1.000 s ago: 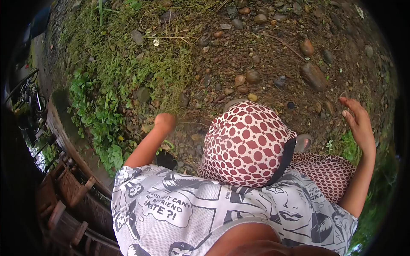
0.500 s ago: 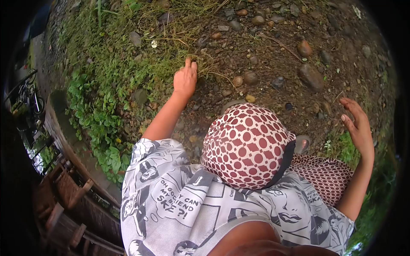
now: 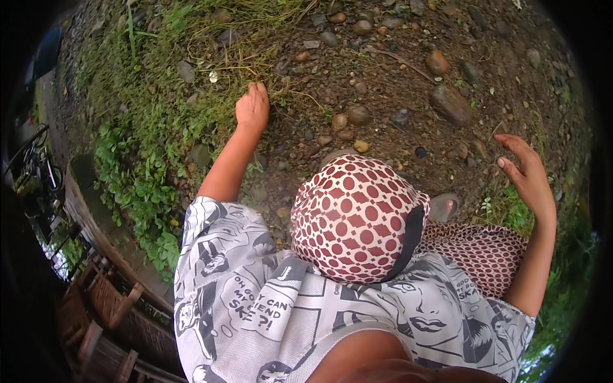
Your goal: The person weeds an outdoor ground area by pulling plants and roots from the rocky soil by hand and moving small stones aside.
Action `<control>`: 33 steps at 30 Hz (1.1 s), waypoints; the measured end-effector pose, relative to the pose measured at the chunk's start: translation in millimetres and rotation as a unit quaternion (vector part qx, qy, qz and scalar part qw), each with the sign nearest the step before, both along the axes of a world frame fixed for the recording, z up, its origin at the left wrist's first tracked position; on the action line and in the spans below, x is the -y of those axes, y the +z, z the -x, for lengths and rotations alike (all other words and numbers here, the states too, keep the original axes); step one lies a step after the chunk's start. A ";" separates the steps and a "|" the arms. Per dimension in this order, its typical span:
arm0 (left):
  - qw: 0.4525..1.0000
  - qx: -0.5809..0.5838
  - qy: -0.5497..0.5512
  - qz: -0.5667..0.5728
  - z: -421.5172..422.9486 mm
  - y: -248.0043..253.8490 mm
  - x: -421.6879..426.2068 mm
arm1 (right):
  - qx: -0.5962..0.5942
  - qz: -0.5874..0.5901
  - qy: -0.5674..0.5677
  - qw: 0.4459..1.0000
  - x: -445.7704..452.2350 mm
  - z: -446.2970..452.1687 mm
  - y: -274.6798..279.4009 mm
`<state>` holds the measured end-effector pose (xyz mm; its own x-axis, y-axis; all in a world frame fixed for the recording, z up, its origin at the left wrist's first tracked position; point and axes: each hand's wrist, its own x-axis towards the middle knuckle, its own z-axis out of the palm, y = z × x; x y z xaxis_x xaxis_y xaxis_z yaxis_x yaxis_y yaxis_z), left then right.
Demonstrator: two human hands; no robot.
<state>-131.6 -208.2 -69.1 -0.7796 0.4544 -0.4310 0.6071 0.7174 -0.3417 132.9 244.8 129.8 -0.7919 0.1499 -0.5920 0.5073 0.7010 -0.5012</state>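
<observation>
**Forward-left of the knee (image 3: 357,220): left hand (image 3: 253,110) at the weeds (image 3: 198,115), growth in place**

Status, my read: contact stage at best. Done: left fingertips at the weed edge, no loose heap I can pick out. Left over: forward-left of the knee, weeds and dry stalks (image 3: 246,66) form one low tangle on the ground; left of the knee, leafy plants (image 3: 137,185) stand untouched by either hand. Straight ahead and forward-right of the knee it's mostly brown soil (image 3: 396,80) with stones (image 3: 451,105) and thin bits of green. Can't give a finer split than that.

Fingers vs weeds: left fingers point away from the knee, tips right at the stems. Weeds run past the tips and along the side of the hand farther from the knee. Back of the hand hides the undersides, so can't tell if anything is pinched.

Right hand (image 3: 529,175): well right of the knee, fingers loosely curved, thumb apart, nothing seen between. Thin stalk by its fingertips, touching or not unclear. Right of the knee, a green tuft (image 3: 518,204) sits near that wrist, a sandal (image 3: 442,207) closer in.
</observation>
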 end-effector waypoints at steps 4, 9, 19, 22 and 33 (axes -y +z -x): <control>0.999 0.013 0.002 0.045 0.9 -7.5 -3.7 | 0.090 0.050 0.022 0.994 13.6 -1.2 -15.5; 0.994 0.025 -0.086 0.058 6.3 -17.3 11.0 | 0.167 0.100 0.145 0.970 42.3 -2.0 -42.0; 0.991 0.109 -0.066 -0.034 24.4 -7.9 30.2 | -0.009 0.083 0.219 0.972 115.9 87.9 -152.9; 0.990 0.132 -0.001 -0.042 24.6 7.5 32.5 | -0.184 0.080 0.222 0.954 168.2 110.1 -176.0; 0.977 0.114 0.147 -0.103 18.8 40.4 58.5 | -0.210 0.060 0.313 0.924 272.2 146.6 -237.3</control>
